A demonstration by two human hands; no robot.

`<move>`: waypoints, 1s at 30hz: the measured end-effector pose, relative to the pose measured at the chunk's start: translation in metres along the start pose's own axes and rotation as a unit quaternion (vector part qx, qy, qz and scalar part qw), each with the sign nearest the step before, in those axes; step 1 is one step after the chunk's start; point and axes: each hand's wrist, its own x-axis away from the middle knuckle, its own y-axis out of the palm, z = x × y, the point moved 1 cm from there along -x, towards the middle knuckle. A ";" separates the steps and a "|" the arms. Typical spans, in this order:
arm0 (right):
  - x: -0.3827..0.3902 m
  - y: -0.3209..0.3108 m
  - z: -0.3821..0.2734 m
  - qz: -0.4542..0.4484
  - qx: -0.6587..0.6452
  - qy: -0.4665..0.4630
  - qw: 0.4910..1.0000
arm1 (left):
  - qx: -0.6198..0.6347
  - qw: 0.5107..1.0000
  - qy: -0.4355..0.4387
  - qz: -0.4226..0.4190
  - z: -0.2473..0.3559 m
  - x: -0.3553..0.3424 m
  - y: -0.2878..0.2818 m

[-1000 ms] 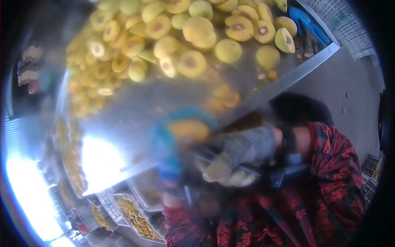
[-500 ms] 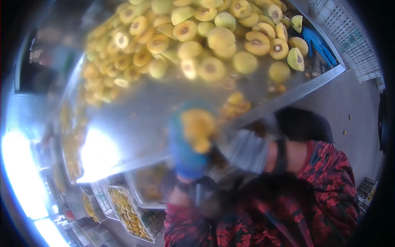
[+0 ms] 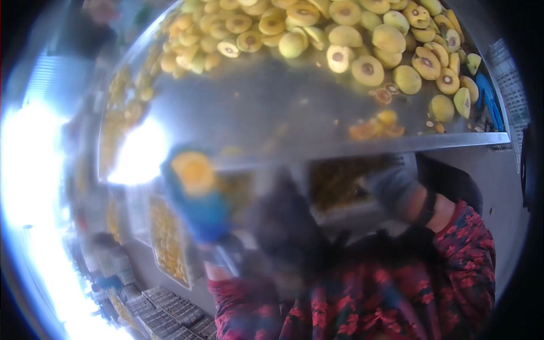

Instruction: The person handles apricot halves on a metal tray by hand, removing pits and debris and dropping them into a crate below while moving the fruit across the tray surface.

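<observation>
My left hand [image 3: 207,209], in a blue glove, is closed on a yellow peach half [image 3: 194,173] at the near edge of a metal table [image 3: 243,119]. Its cut face shows, though motion blurs it. My right hand [image 3: 391,190], gloved in grey, is off to the right, below the table edge and over a dark crate of fruit pieces [image 3: 340,181]. Blur smears its fingers, so whether it holds anything is hidden. Beyond both hands, a heap of halved peaches [image 3: 345,37] covers the far part of the table, several with their stones in.
Orange fruit scraps [image 3: 379,127] lie near the table's front rim. A blue glove [image 3: 489,102] rests in the right corner. Below on the left stand a crate of peach halves [image 3: 170,243] and stacked crates [image 3: 170,306]. A white crate [image 3: 510,79] is beyond the right edge.
The view has swung, shifting the table rightward in the picture. My hands have moved apart: the left with its peach half to the left, the right to the right over the crate.
</observation>
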 end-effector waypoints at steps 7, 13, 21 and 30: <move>-0.002 -0.014 -0.010 0.036 -0.011 -0.047 0.998 | -0.188 0.951 -0.139 0.202 -0.091 0.083 -0.205; -0.004 -0.015 -0.020 -0.014 0.037 -0.002 0.999 | -0.496 0.794 -0.348 0.056 -0.215 0.224 -0.333; 0.005 -0.035 -0.031 -0.007 0.004 -0.008 1.000 | -0.224 0.823 -0.468 0.231 -0.263 0.257 -0.304; 0.020 -0.062 -0.038 0.015 0.040 0.071 0.997 | -0.180 0.879 -0.408 0.169 -0.232 0.277 -0.293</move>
